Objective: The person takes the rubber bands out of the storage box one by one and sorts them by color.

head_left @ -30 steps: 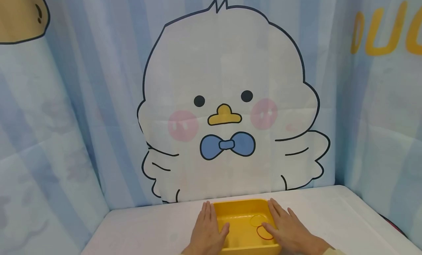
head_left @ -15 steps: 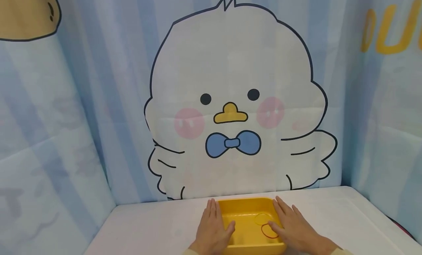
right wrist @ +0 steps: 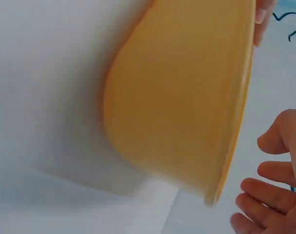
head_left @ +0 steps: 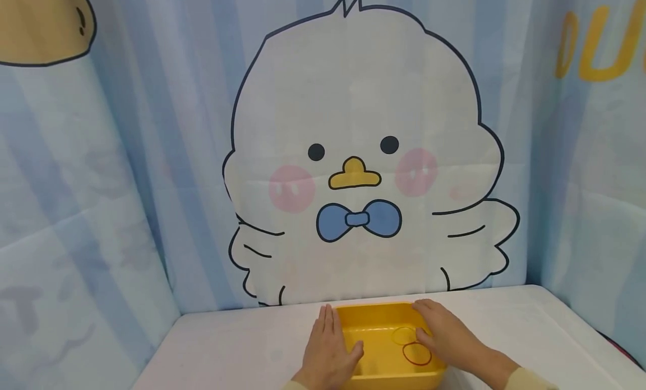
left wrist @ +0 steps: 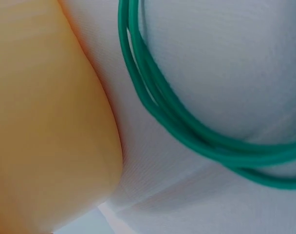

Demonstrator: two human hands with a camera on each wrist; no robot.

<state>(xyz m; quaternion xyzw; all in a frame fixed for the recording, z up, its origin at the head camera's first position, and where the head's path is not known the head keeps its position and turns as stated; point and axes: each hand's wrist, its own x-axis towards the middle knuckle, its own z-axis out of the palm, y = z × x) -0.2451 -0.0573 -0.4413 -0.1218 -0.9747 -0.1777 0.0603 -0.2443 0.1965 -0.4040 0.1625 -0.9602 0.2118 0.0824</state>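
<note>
Appearing light, stiff and slick, the tray [head_left: 379,354] is best held at both sides; left grip [head_left: 328,348] and right grip [head_left: 450,333] are seen uncurled

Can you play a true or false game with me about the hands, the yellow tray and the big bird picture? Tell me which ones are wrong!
1. A red loop lies inside the yellow tray. True.
2. The bird's bow tie is red. False: it is blue.
3. The left hand is at the left side of the tray. True.
4. The cord in the left wrist view is black. False: it is green.
5. The tray is upside down. False: its open side faces up.
</note>
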